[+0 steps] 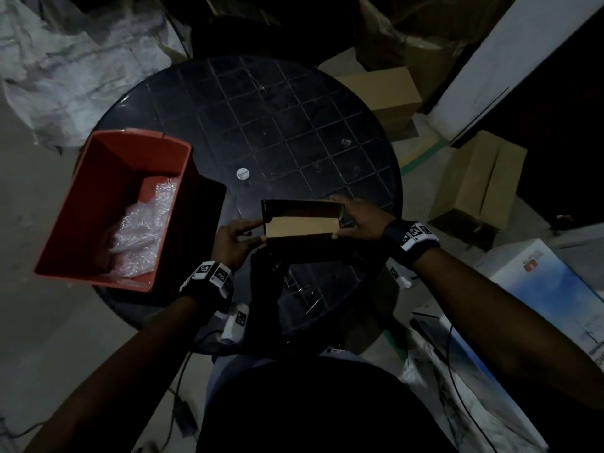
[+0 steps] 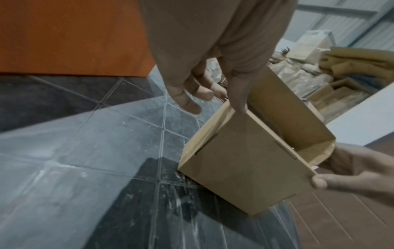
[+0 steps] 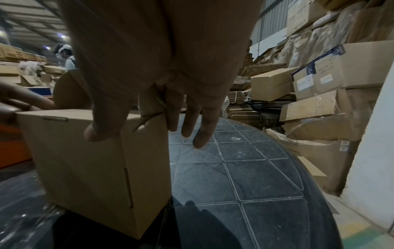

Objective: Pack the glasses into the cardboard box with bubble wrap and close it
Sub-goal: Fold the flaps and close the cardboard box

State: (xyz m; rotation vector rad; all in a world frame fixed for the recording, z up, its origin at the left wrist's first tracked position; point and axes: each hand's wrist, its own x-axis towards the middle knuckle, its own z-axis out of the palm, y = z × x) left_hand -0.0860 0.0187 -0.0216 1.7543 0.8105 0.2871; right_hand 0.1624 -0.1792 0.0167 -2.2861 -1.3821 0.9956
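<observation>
A small brown cardboard box is held just above the round black table, its open top showing a bare inside. My left hand pinches the box's left end, with the thumb on its edge. My right hand grips the right end, thumb on the near face and fingers over the far side. Bubble wrap lies in the red bin on the left. I cannot make out any glasses; a dark, glinting patch lies on the table near me.
A small white disc sits at the table's middle. Cardboard boxes stand on the floor to the right, and a stack of cartons rises beyond. Another person stands far off. White sacks lie behind the bin.
</observation>
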